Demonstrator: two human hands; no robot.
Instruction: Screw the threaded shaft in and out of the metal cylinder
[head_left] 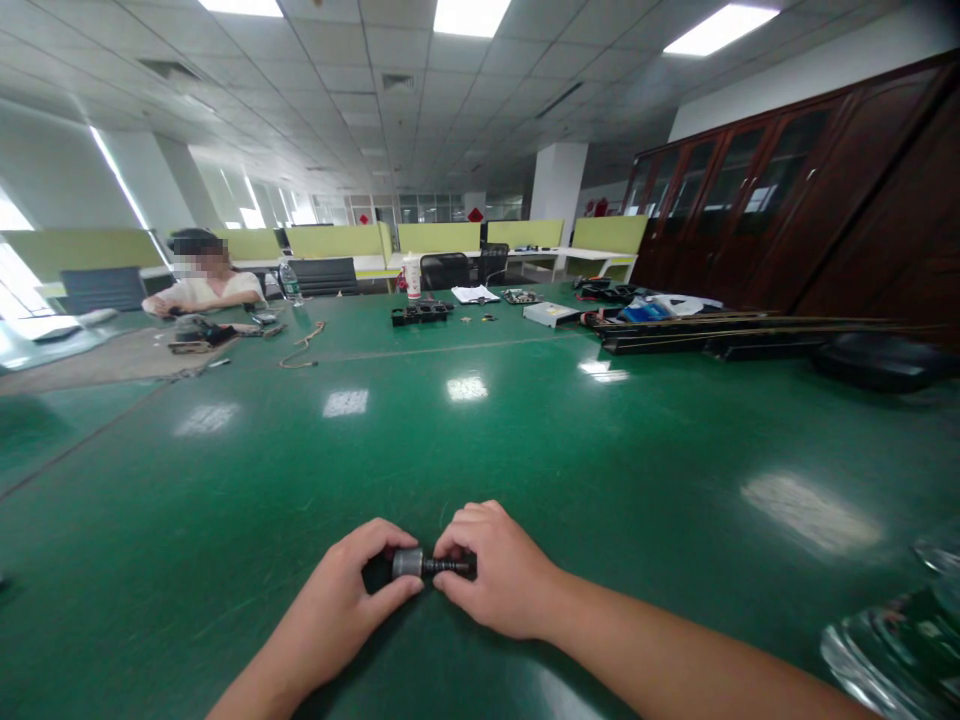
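Low in the middle of the head view lies a small part made of a grey metal cylinder (pixel 407 563) with a thinner dark ringed shaft (pixel 442 566) running out to the right. My left hand (pixel 352 580) is closed on the cylinder, thumb below and fingers above. Around the shaft, the thumb and fingers of my right hand (pixel 502 575) close from the right side. The shaft's right end is partly hidden by that hand. Both hands are just over the green tabletop (pixel 420 450), with the part held roughly level between them.
A clear plastic bottle (pixel 892 640) stands at the near right. Black metal rails (pixel 660 335) and a black case (pixel 885 362) lie at the right. Farther back are a black part (pixel 420 312), a white cup (pixel 412 276) and a cord (pixel 304 345). Another person (pixel 202 280) sits at far left.
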